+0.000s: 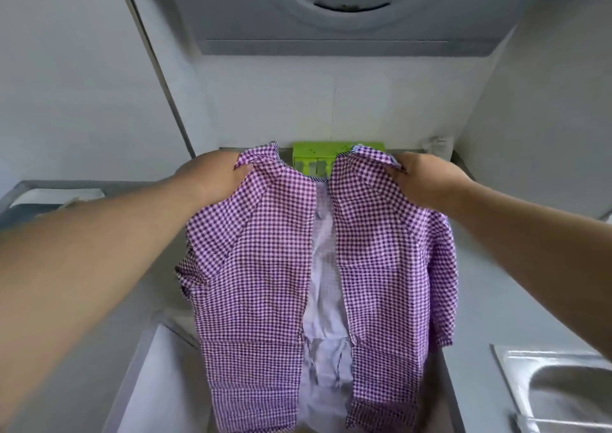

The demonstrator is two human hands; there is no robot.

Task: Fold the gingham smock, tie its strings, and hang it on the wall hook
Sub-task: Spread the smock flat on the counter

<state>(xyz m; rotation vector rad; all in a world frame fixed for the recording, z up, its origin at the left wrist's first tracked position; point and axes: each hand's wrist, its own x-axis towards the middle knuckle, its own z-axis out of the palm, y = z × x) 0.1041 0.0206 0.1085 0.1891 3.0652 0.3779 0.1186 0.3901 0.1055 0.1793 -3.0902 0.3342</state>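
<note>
Holding up a purple-and-white gingham smock with two bare hands, high over a grey bench. Left hand closed tight on the top left corner of the cloth, fingers curled in, a bunch of fabric pinched inside the grip. Right hand closed the same way on the top right corner, thumb and fingers wrapped over the edge. Between the two grips, an open slit down the middle, with the pale inside of the cloth showing through. Below each grip, one checked panel hanging straight down, the bottom hems low near the front edge of the view. Out past the left grip, a puffy sleeve bunched at the side; out past the right grip, another sleeve drooping down. Strings too hard to pick out among the folds. Just behind the gap between the grips, a bright green box sitting against the back wall. Far below and out from the right grip, the shiny rim of a metal sink. Below the left grip, a flat white panel partly hidden by the hanging cloth. High above both grips, a big grey round shape set overhead.
</note>
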